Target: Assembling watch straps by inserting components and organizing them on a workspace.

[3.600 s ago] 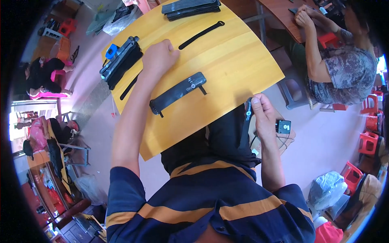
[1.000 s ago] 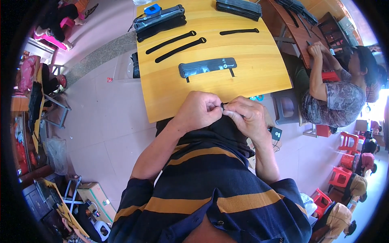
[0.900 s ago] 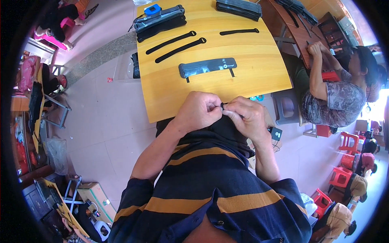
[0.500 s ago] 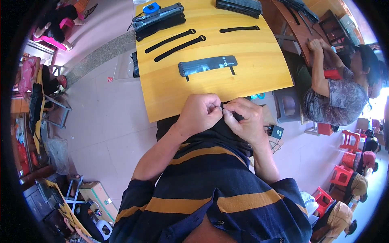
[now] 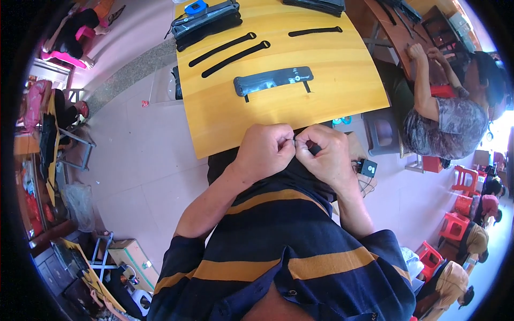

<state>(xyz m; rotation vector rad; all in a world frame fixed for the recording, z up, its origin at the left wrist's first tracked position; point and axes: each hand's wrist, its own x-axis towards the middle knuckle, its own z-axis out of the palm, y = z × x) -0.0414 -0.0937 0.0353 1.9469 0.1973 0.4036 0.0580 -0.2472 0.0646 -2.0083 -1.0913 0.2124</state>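
Just beyond my lap, at the near edge of a yellow wooden tabletop [image 5: 342,101], my left hand [image 5: 266,147] and my right hand [image 5: 324,152] meet knuckle to knuckle. Both are closed in a pinch. Something small and dark shows between the fingertips, too hidden to name. Farther up the table lies a long black packet [image 5: 273,81] with a glossy wrapper, two short dark tabs sticking out on its near side. Beyond it are a black strap [image 5: 222,49] with a looped end, a second such strap [image 5: 235,59] beside it, and a third strap [image 5: 316,32] to the right.
Stacked black packets [image 5: 211,25] stand at the far left of the table with a blue object [image 5: 196,7] on top. Another dark stack [image 5: 316,5] is at the far right. A person [image 5: 450,125] sits at a brown table on the right. A small black box [image 5: 367,168] with cables is beside my right forearm.
My fingertips have drawn in closer, and the dark bit between them shows less. The table's contents sit slightly higher in view. The neighbour's hands have moved apart.
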